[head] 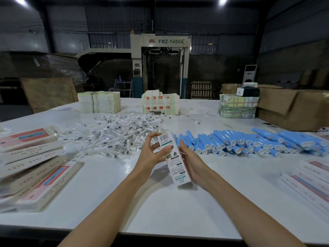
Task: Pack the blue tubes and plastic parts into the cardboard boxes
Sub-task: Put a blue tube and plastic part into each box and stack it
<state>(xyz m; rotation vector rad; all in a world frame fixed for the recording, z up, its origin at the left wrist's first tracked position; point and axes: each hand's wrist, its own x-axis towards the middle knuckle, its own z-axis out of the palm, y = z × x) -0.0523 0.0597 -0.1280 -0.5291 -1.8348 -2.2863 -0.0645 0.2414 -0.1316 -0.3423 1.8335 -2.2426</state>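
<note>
A long white cardboard box [175, 164] with a barcode and green print is held above the table's middle, tilted with its far end up. My left hand [151, 150] grips its upper left side, fingers curled round the top end. My right hand [191, 163] holds its right edge lower down. Blue tubes [249, 143] with white caps lie in a wide heap to the right. A heap of clear plastic-wrapped parts [115, 136] lies behind and left of my hands.
Packed flat boxes [33, 163] pile up at the left, more [313, 182] at the right edge. Stacks of unfolded cartons [98, 102], [160, 103], [237, 106] stand along the far side of the white table [160, 211]. A brown carton [293, 109] sits far right.
</note>
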